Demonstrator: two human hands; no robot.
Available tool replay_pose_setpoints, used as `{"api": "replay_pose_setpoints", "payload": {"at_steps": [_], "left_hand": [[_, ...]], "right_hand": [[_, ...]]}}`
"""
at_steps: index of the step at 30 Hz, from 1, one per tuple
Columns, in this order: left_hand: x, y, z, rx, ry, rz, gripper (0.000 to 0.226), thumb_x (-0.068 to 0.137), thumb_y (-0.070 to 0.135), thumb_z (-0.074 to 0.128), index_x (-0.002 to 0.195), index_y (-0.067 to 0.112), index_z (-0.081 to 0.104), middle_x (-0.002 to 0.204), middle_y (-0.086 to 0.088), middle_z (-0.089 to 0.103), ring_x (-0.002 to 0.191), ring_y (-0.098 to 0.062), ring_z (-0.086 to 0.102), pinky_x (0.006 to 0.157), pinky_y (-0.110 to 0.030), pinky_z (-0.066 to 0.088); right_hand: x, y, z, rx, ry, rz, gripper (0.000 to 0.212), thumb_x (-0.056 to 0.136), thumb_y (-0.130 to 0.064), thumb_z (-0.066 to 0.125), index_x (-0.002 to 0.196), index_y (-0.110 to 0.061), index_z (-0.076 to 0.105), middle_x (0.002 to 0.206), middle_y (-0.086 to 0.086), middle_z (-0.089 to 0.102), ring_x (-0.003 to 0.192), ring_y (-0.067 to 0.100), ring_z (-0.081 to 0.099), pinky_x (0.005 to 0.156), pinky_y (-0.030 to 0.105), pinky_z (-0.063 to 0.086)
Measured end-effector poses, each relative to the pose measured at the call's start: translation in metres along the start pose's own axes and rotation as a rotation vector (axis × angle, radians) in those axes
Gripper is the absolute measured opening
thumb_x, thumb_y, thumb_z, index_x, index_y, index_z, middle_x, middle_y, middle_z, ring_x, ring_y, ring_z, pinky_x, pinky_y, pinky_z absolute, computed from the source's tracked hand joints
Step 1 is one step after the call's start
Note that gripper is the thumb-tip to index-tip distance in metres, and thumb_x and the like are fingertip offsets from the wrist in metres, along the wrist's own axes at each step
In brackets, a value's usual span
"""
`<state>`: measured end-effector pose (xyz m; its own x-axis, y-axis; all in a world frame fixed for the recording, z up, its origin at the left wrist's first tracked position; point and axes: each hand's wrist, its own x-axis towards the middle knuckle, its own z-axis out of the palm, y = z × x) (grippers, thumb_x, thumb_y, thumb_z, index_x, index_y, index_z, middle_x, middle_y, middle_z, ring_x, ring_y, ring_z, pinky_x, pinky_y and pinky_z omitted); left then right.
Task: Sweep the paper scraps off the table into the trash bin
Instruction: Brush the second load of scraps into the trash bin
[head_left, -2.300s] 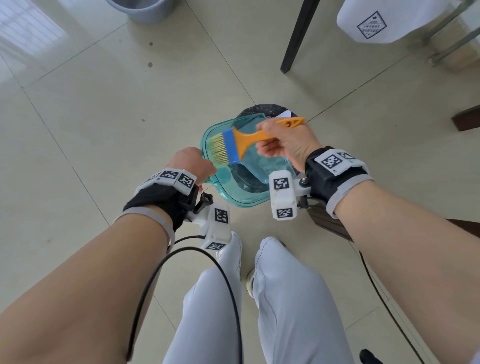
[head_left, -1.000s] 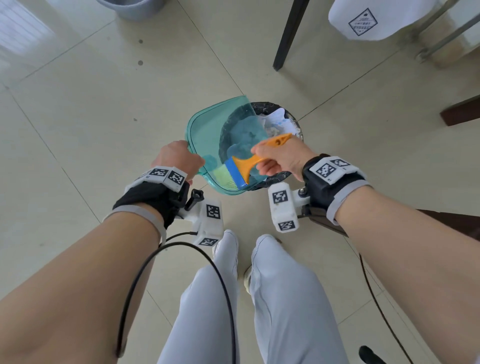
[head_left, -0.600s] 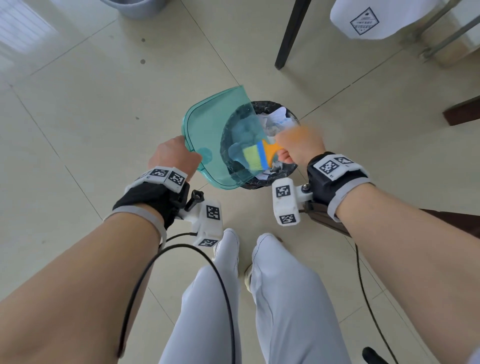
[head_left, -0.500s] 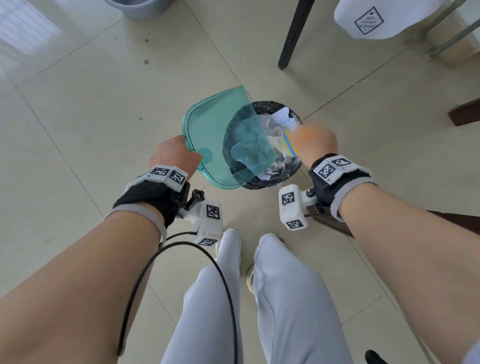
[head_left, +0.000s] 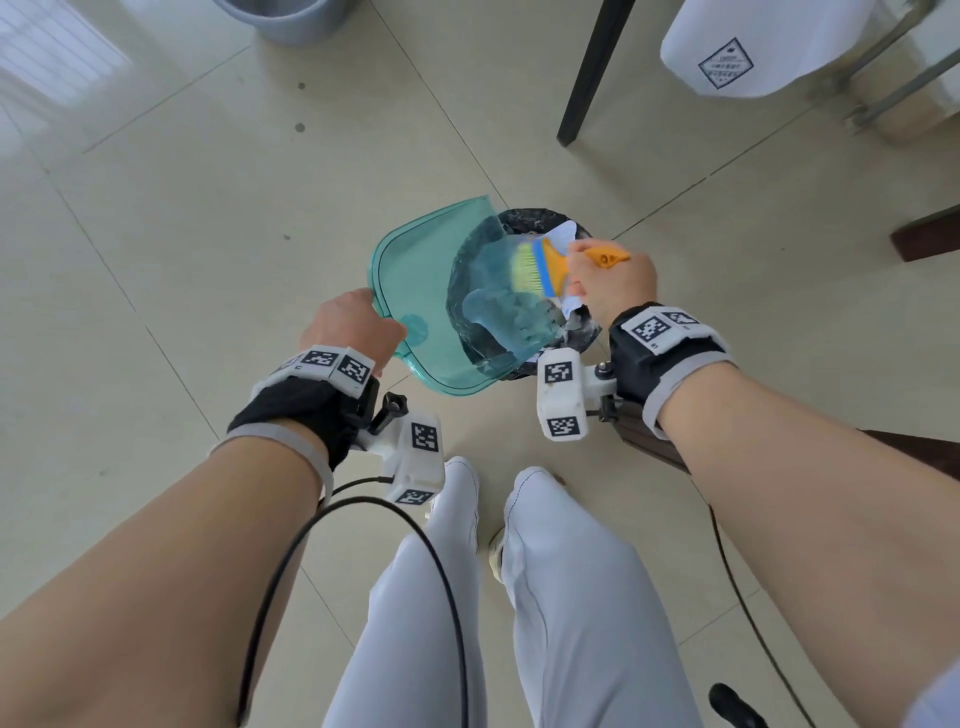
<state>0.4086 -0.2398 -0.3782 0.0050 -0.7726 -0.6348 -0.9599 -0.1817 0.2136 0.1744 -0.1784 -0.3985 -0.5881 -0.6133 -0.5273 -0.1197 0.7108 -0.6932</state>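
Emptying the pan over the bin – brush back at the pan's mouth.

Nearest me, my left hand grips the rear handle of the teal dustpan, fingers curled under it. The pan tilts away from that hand, its open lip over the trash bin just beyond my knuckles. My right hand is wrapped round the orange brush, bristles lying at the pan's lip above the bin. Half a second ago the brush was flicked out to the right, clear of the pan; now it sits against the lip again, so I read this as another stroke clearing the last bits. Paper scraps lie white inside the bin, past the brush. Through the tinted plastic I cannot tell whether any scrap clings to the pan. Farther off, a dark table leg.
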Motion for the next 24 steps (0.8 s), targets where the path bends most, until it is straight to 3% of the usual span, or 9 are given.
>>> {"api": "replay_pose_setpoints", "payload": {"at_steps": [2,4,6,9,12,15,18,21,24], "left_hand": [[-0.005,0.0,-0.006,-0.009,-0.005,-0.007,0.042,0.081,0.021,0.053,0.122,0.017,0.055,0.083,-0.004,0.07,0.064,-0.02,0.07,0.069,-0.032,0.057],[-0.011,0.002,-0.016,-0.019,-0.014,-0.024,0.04,0.082,0.02,0.052,0.121,0.015,0.055,0.084,-0.005,0.07,0.066,-0.02,0.07,0.068,-0.032,0.057],[-0.02,0.009,-0.028,-0.003,-0.017,-0.026,0.038,0.082,0.02,0.051,0.12,0.013,0.055,0.089,-0.008,0.07,0.073,-0.025,0.07,0.073,-0.037,0.058],[-0.039,0.018,-0.047,0.037,-0.003,-0.001,0.039,0.082,0.022,0.052,0.119,0.012,0.055,0.093,-0.01,0.068,0.08,-0.029,0.069,0.077,-0.04,0.058],[-0.06,0.024,-0.068,0.055,0.008,0.017,0.04,0.081,0.024,0.054,0.119,0.009,0.055,0.093,-0.012,0.069,0.079,-0.03,0.069,0.076,-0.041,0.058],[-0.08,0.029,-0.092,0.068,-0.001,0.014,0.041,0.081,0.025,0.056,0.118,0.007,0.056,0.09,-0.01,0.068,0.077,-0.029,0.07,0.075,-0.041,0.059],[-0.104,0.037,-0.117,0.026,-0.024,0.031,0.04,0.082,0.023,0.056,0.118,0.006,0.056,0.081,-0.006,0.067,0.067,-0.023,0.071,0.069,-0.036,0.059],[-0.123,0.052,-0.145,0.004,-0.018,0.087,0.037,0.082,0.021,0.052,0.118,0.009,0.056,0.068,-0.002,0.069,0.05,-0.013,0.067,0.056,-0.026,0.052],[-0.141,0.075,-0.171,-0.027,-0.002,0.174,0.026,0.08,0.025,0.054,0.101,0.011,0.063,0.063,0.002,0.068,0.04,-0.01,0.064,0.053,-0.025,0.051]], "right_hand": [[-0.002,-0.002,-0.013,-0.051,0.146,0.001,0.022,0.085,-0.015,0.053,0.093,-0.009,0.073,0.083,0.019,0.068,0.071,0.025,0.052,0.075,0.04,0.05],[-0.009,-0.008,-0.023,0.016,0.155,0.017,0.025,0.086,-0.018,0.054,0.096,-0.003,0.071,0.087,0.023,0.069,0.076,0.031,0.06,0.082,0.042,0.052],[-0.019,-0.019,-0.031,-0.001,0.128,0.02,0.03,0.087,-0.019,0.052,0.093,0.006,0.067,0.079,0.028,0.066,0.066,0.034,0.054,0.072,0.04,0.05],[-0.038,-0.041,-0.042,0.005,0.1,0.049,0.031,0.087,-0.018,0.05,0.089,0.008,0.066,0.061,0.011,0.059,0.061,0.023,0.05,0.064,0.037,0.042],[-0.058,-0.066,-0.06,0.078,0.124,0.028,0.027,0.088,-0.019,0.052,0.082,0.001,0.069,0.057,0.005,0.059,0.059,0.022,0.055,0.072,0.043,0.052],[-0.08,-0.092,-0.082,0.127,0.105,-0.008,0.028,0.089,-0.019,0.053,0.083,0.003,0.068,0.062,0.009,0.062,0.059,0.023,0.056,0.077,0.048,0.053],[-0.108,-0.121,-0.109,0.207,0.092,-0.069,0.025,0.091,-0.02,0.055,0.07,-0.01,0.065,0.063,0.007,0.061,0.055,0.019,0.056,0.071,0.042,0.052],[-0.136,-0.15,-0.141,0.286,0.113,-0.109,0.024,0.09,-0.019,0.058,0.067,-0.018,0.065,0.069,0.013,0.063,0.064,0.024,0.058,0.073,0.042,0.054],[-0.159,-0.173,-0.178,0.435,0.167,-0.086,0.019,0.089,-0.02,0.061,0.071,-0.023,0.065,0.072,0.014,0.063,0.067,0.025,0.058,0.071,0.037,0.052]]}}
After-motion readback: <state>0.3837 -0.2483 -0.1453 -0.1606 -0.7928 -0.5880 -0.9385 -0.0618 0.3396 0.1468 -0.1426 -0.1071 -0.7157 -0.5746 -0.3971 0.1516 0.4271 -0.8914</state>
